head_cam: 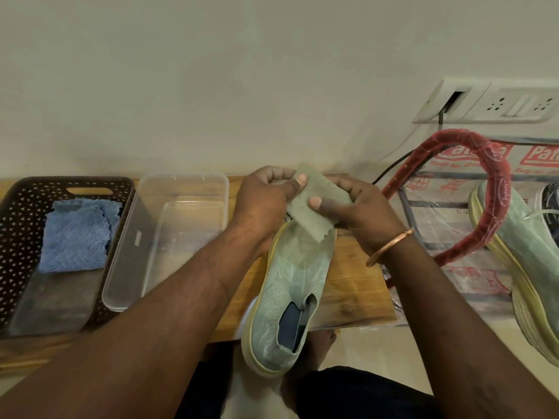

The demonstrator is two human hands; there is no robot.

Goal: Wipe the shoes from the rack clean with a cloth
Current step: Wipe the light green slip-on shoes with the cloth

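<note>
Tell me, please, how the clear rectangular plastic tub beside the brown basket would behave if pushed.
The clear rectangular plastic tub looks empty and thin-walled, so probably light. Sitting flat on the smooth wooden board, it would likely slide rather than tip; its low, wide shape supports that.

A wooden table (pixel 357 285) runs along the wall. At its far left stands a dark brown plastic basket with holes (pixel 18 225), and a blue fluffy cloth (pixel 75 234) lies in it. Just right of the basket stands a clear plastic tub (pixel 181 182). Right of the tub is a pale green knit shoe (pixel 290 285), toe to the wall, heel past the front edge; it may rest on the table. A small pale green cloth (pixel 311 207) lies over the toe, between the left hand (pixel 260 201) and the right hand (pixel 363 213). Right of the table stands a plastic-wrapped metal rack (pixel 406 213), with a second pale green shoe (pixel 523 252) on it behind a red hoop (pixel 472 140).
</note>
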